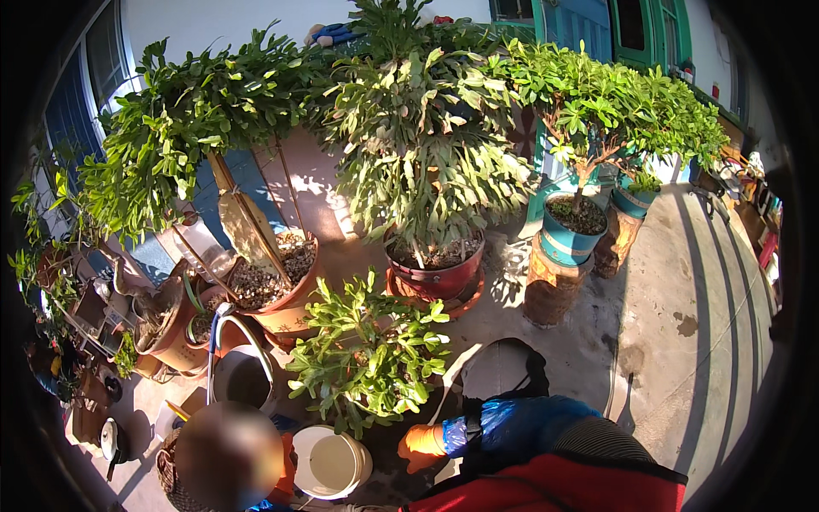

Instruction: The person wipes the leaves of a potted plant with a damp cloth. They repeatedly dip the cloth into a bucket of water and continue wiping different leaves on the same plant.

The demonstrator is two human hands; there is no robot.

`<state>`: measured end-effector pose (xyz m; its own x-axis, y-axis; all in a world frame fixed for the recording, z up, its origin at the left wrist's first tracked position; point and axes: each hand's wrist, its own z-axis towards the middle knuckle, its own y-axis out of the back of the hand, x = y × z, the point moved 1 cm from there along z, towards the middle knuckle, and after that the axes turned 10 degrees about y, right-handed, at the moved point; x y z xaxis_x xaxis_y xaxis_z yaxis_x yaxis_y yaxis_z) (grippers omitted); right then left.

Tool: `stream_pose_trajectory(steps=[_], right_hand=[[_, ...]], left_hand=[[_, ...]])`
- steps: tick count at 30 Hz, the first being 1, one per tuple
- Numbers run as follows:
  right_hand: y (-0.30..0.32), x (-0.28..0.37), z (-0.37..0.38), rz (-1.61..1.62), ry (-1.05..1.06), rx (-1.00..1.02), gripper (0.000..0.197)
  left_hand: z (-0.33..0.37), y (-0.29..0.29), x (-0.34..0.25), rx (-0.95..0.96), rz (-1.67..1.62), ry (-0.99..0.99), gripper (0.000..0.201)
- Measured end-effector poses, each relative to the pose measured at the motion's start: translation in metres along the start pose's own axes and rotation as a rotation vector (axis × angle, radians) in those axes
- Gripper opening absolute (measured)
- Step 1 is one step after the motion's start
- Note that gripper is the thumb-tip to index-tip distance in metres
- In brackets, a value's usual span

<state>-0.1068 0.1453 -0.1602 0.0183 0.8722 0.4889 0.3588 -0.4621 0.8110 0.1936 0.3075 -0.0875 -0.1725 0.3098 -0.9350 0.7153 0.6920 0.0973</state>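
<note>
Currently, in the head view, the orange-gloved right hand [421, 448] hangs low in a blue plastic sleeve cover [529, 421]; whether its fingers are together, apart or clamped on something, I cannot tell. What I take to be the orange-gloved left hand [287, 469] shows only as an edge beside blur, so its fingers are unreadable too.

The step in hand looks like close work around a low, bushy green plant with broad leaves [368, 363] and a round cream-coloured bucket [362, 468]. Any closer work on the plant would, I judge, call for the right fingers to go gently under the foliage.

The plant stands just ahead and to the left of the right-hand fingers, its glossy leaves brightly sunlit, its base hidden. The bucket sits left of those same fingers, between the two hands, open mouth up, pale inside; whether it holds liquid is unclear.
</note>
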Motion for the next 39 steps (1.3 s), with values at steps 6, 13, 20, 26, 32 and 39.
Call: stream_pose_trajectory(steps=[6, 13, 20, 26, 32, 39], right_hand=[[0.011, 0.013, -0.004, -0.06, -0.014, 0.058, 0.052], [0.022, 0.022, -0.015, -0.06, 0.076, 0.007, 0.05], [0.068, 0.064, -0.006, 0.597, 0.087, -0.501, 0.047], [0.12, 0.056, 0.01, 1.024, 0.084, -0.479, 0.031], [0.125, 0.06, 0.008, 0.464, 0.053, -0.639, 0.036], [0.137, 0.045, -0.006, 0.483, 0.04, -0.906, 0.027]], left_hand=[[0.0, -0.005, 0.014, 0.008, 0.226, -0.12, 0.052], [-0.013, -0.014, 0.007, 0.056, 0.584, -0.454, 0.073], [-0.061, -0.054, -0.039, 0.403, 0.057, -0.151, 0.068], [-0.093, -0.079, -0.043, 0.503, -0.14, -0.065, 0.069], [-0.086, -0.078, -0.043, 0.435, -0.205, -0.011, 0.047], [-0.074, -0.085, -0.048, 0.443, -0.141, 0.161, 0.051]])
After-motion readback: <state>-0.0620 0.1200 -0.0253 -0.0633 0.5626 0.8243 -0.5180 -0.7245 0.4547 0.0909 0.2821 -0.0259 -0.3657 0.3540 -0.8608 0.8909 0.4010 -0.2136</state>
